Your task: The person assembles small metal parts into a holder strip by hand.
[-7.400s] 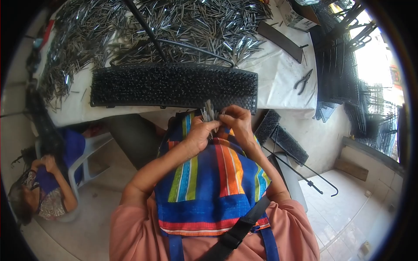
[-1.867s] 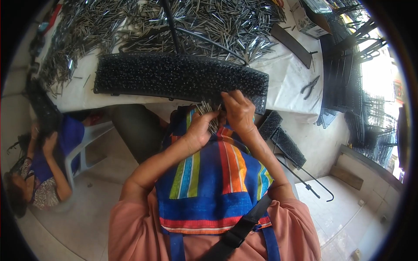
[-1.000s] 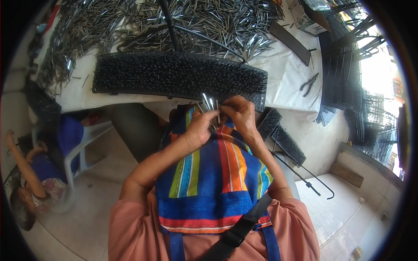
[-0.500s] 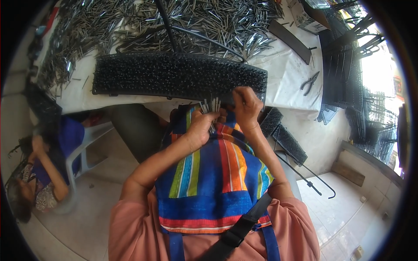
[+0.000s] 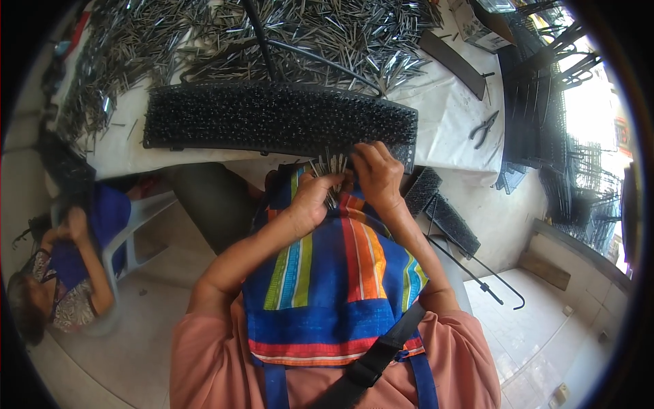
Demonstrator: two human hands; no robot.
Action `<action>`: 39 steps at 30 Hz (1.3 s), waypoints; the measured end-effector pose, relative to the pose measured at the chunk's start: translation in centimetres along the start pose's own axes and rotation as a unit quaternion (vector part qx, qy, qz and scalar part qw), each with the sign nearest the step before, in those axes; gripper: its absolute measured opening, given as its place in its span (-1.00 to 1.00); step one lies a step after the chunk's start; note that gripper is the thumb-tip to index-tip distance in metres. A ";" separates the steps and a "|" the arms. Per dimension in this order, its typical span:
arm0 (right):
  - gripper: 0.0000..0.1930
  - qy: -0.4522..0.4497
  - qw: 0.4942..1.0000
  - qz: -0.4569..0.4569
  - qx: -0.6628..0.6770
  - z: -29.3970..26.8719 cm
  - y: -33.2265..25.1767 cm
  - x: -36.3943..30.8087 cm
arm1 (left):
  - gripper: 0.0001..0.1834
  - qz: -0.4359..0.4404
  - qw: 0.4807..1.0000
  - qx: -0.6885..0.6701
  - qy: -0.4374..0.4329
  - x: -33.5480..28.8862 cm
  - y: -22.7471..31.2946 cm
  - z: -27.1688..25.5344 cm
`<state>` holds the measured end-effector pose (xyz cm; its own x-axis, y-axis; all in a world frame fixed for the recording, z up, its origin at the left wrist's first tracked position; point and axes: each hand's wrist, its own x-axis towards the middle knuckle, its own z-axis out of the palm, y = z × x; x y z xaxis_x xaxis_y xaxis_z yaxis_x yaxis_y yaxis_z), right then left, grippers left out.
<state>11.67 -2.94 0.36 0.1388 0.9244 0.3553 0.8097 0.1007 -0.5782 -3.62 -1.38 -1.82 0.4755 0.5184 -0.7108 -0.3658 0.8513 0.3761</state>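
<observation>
My left hand (image 5: 314, 199) is closed around a bundle of thin metal strips (image 5: 331, 165), which fan upward past the thumb over my lap. Just to its right, my right hand (image 5: 380, 176) is pinched, with its fingertips at the near edge of a long, curved black panel (image 5: 272, 117). Anything between those fingertips is hidden. Short dark pieces stand densely over most of the panel, while a strip with bare holes shows at its right end. The panel lies along the table's near edge, with black rods behind it.
A large heap of loose metal strips (image 5: 293, 41) covers the far table. Pliers (image 5: 484, 129) and a curved dark plate (image 5: 455, 65) lie at right, near a box (image 5: 480, 27). Bristled parts (image 5: 455, 225) with long rods stand below. Another person (image 5: 82, 266) sits at left by a pale chair (image 5: 146, 218).
My right hand has moved slightly left and down, closer to the strips in my left hand. My left hand stays almost still. The other person's arms have shifted a little.
</observation>
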 end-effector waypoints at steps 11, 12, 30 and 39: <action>-0.94 0.063 0.900 0.278 0.330 0.5 1.3 -1.1 | -0.85 0.031 0.999 0.009 0.025 0.0 -0.3 0.6; -0.93 0.095 0.913 0.255 0.305 0.5 1.0 -0.7 | -0.85 0.032 0.999 0.009 0.028 0.0 -0.3 0.4; -0.77 -0.032 0.975 0.187 0.114 -0.6 -0.2 -1.5 | -0.74 0.028 0.999 0.009 -0.029 0.5 -0.5 0.3; -0.86 0.010 0.989 0.138 0.050 0.4 0.5 0.0 | -0.71 0.009 0.999 0.032 0.005 0.3 -0.3 0.5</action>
<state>11.83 -2.74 -0.27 0.3579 0.9147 0.1879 0.6796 -0.1171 -0.7242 -2.99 -1.40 -1.88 0.4615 0.5336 -0.7088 -0.3230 0.8451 0.4259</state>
